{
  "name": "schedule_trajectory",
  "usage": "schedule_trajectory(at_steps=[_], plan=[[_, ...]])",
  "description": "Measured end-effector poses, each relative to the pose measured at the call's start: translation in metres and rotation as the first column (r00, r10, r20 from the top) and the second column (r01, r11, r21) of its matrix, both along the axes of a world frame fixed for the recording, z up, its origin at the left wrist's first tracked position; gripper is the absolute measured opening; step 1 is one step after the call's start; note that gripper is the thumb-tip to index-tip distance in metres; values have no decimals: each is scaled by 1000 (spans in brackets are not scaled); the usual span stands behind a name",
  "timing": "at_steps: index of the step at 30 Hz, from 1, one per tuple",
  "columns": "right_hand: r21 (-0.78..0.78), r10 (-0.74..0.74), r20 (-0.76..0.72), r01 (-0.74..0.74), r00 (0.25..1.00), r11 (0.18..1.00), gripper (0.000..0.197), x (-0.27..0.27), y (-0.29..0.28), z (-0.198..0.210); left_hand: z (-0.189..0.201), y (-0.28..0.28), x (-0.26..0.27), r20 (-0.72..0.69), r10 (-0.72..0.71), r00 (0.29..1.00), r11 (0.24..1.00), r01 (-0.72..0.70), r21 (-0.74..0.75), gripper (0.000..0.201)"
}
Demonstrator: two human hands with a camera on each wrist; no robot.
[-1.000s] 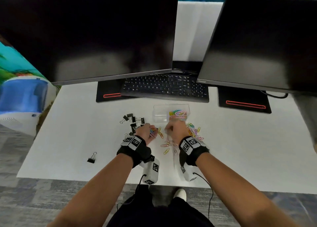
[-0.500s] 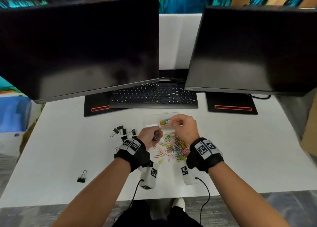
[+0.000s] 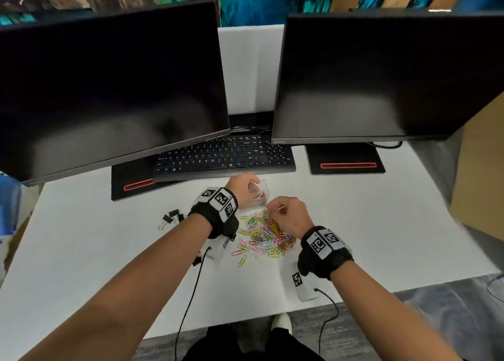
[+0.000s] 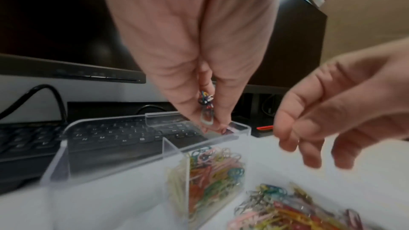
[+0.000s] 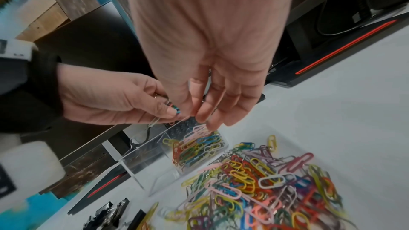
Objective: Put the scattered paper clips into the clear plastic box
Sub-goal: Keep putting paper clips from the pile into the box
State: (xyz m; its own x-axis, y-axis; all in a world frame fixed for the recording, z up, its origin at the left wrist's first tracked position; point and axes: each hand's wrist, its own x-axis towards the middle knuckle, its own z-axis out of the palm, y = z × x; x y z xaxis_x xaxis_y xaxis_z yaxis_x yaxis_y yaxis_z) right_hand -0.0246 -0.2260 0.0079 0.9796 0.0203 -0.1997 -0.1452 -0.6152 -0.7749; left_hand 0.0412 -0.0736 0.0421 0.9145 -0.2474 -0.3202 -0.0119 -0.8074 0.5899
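Half a second ago, right hand at the box and left hand curled beside the pile; now swapped. From the head view: left hand [image 3: 242, 188] over the box [image 3: 260, 194] with a bunch of clips [image 3: 252, 186] between the fingertips, right hand [image 3: 289, 214] drawn back just above the pile [image 3: 266, 233] on the desk [image 3: 381, 224], binder clips [image 3: 171, 216] off to the left, keyboard [image 3: 223, 156] just behind the box. From the left wrist view: thumb and fingers of the left hand [image 4: 199, 80] pinched together on the clips [image 4: 207, 109], held right over the far rim of the box [image 4: 159, 148], whose right compartment already holds many coloured clips while the left one looks bare; right hand [image 4: 327, 111] beside it with fingers loosely spread and nothing in them. From the right wrist view: right hand [image 5: 208, 83] slack and empty, fingers hanging over the box [image 5: 177, 153]; left hand [image 5: 115, 99] clamped on its clips [image 5: 175, 109] above the rim; most of the pile [image 5: 265, 181] yet to go, touching the box's near wall. Best done, by judgement: bunch brought in a little nearer from that far rim, squarely over the right compartment and low inside the walls before letting go, fingers parted all at once so no clip catches on the rim or bounces out. Meanwhile, right hand down onto the pile for the next pinch, well clear of the box so as not to nudge it.
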Motion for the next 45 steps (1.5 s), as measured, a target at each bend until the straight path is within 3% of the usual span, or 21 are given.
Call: schedule_trajectory(at_steps=[7, 16, 23, 28, 34, 40, 43, 45], plan=[[14, -11, -41, 11, 999, 1000, 14, 1, -4, 2, -11, -1, -1, 193, -91, 977, 995, 97, -23, 33], [19, -3, -51, 4, 999, 1000, 13, 3, -5, -2, -23, 0, 4, 164, 10, 986, 985, 19, -173, 41], [13, 11, -35, -10, 999, 1000, 13, 7, -9, -6, -21, 8, -1, 234, 62, 970, 984, -19, -180, 27], [-62, -4, -49, 1, 999, 998, 13, 7, -22, -14, -35, 9, -24, 262, -75, 962, 992, 98, -77, 23], [-259, -34, -103, 6, 994, 966, 30, 6, -45, -42, -61, 8, -61, 370, 107, 923, 972, -19, -233, 24], [-316, 101, -122, -135, 987, 939, 32, -2, -17, -54, -83, -2, -88, 311, 74, 947, 979, -9, -205, 26], [-251, 211, -134, -239, 968, 938, 26, -5, -5, -50, -87, -6, -93, 189, -2, 982, 991, 28, -131, 34], [-204, 195, -121, -217, 973, 955, 22, -3, -9, -44, -88, -8, -94, 149, -30, 988, 995, 44, -94, 34]])
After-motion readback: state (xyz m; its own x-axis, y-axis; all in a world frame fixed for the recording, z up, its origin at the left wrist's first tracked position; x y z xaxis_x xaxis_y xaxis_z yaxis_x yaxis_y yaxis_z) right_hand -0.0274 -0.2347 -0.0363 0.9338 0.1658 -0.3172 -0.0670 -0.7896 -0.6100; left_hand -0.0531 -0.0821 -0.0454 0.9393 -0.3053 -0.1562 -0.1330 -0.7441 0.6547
